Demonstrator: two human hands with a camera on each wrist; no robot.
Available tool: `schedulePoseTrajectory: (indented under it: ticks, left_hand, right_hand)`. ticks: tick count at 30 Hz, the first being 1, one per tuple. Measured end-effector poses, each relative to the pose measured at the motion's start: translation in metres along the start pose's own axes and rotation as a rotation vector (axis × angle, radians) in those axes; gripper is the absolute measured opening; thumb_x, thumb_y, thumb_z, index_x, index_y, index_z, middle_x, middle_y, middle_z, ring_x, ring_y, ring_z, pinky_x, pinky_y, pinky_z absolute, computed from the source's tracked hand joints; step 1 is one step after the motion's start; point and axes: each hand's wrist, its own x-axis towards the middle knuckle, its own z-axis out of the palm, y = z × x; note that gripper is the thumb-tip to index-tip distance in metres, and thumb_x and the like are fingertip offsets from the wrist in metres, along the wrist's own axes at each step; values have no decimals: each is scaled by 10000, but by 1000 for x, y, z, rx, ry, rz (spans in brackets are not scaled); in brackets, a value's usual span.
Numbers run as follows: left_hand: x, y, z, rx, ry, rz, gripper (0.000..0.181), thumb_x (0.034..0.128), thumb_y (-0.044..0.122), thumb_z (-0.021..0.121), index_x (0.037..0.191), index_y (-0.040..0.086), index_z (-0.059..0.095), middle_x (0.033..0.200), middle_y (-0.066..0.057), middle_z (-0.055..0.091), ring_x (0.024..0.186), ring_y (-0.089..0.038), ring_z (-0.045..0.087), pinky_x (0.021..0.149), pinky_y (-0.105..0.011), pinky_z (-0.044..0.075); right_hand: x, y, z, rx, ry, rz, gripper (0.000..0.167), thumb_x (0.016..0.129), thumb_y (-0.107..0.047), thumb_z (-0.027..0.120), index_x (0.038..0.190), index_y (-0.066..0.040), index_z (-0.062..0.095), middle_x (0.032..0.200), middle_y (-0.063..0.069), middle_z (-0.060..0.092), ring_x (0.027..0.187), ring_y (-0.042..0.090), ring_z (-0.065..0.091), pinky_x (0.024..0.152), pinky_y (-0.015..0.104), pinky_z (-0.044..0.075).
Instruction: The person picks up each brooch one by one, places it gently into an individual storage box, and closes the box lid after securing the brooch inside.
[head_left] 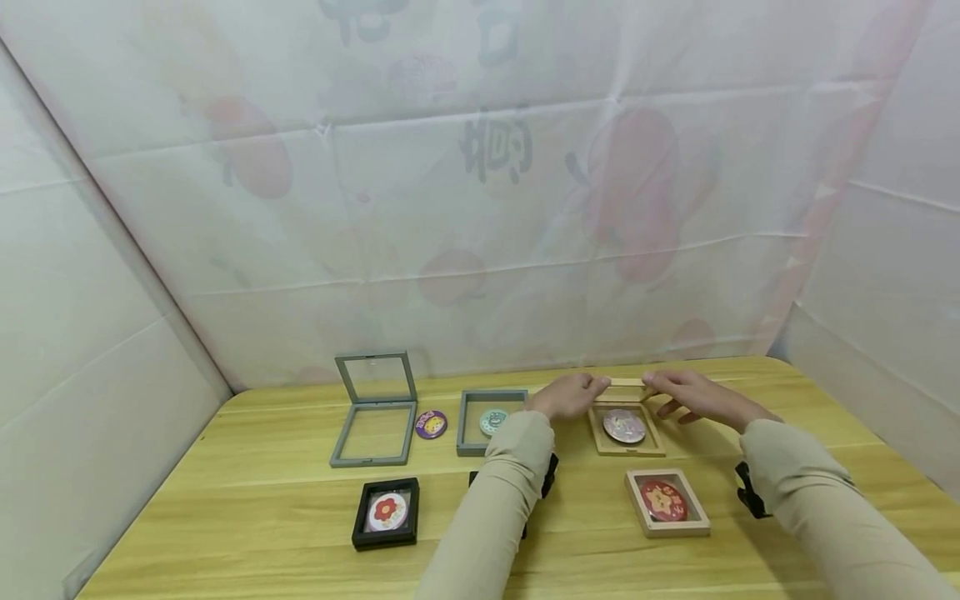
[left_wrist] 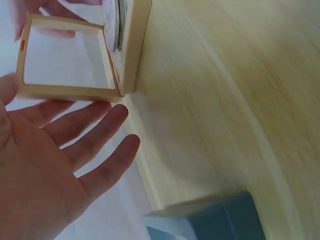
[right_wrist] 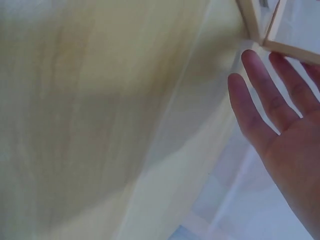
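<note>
A wooden-coloured display frame (head_left: 650, 452) lies on the table with its hinged lid (head_left: 626, 383) raised at the back. Inside it sits a pinkish-purple button badge (head_left: 624, 426). My left hand (head_left: 567, 396) pinches the lid's left corner between thumb and index finger. The other fingers of that left hand (left_wrist: 65, 150) stretch out beneath the lid (left_wrist: 70, 93). At the lid's right corner, my right hand (head_left: 697, 396) pinches the edge with thumb and index finger. In the right wrist view the right hand's (right_wrist: 290, 115) other fingers are extended and its thumb is out of sight.
Left of the hands lie a grey frame (head_left: 461, 425) with a mint badge (head_left: 492, 422), a purple badge (head_left: 431, 424) and an opened grey frame (head_left: 337, 437). Nearer are a black frame (head_left: 386, 540) and a pale wooden frame (head_left: 678, 529), each holding a badge. White cloth walls (head_left: 480, 208) surround the table.
</note>
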Motion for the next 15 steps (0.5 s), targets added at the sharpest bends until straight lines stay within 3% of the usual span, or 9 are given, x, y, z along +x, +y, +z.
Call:
schedulePoseTrajectory:
  ticks: [4,9,15]
  left_hand:
    - [-2,-3,-3,-7,-35,-1,581,1104,466,342,1457,42,526,1432,-105,565,1329,-240,517,1070,-331,420]
    - [-3,-4,-4,-6,-81,-5,586,1098,490,339,1436,51,531,1386,-99,587,1296,-233,538,1046,-340,439]
    - [-5,-3,-6,-4,-118,-17,568,1092,506,340,1405,73,533,1339,-81,595,1253,-212,552,1006,-342,458]
  right_hand:
    - [-1,6,-2,11,-36,5,673,1094,-399,416,1469,156,347,1449,385,396,1176,473,587,877,567,539]
    - [-2,8,0,18,-55,-4,572,1086,-377,457,1400,100,443,1436,369,412,1248,532,500,915,613,502]
    - [-3,4,3,-11,-52,-19,442,1072,-371,495,1262,27,513,1270,224,498,1193,422,487,903,543,470]
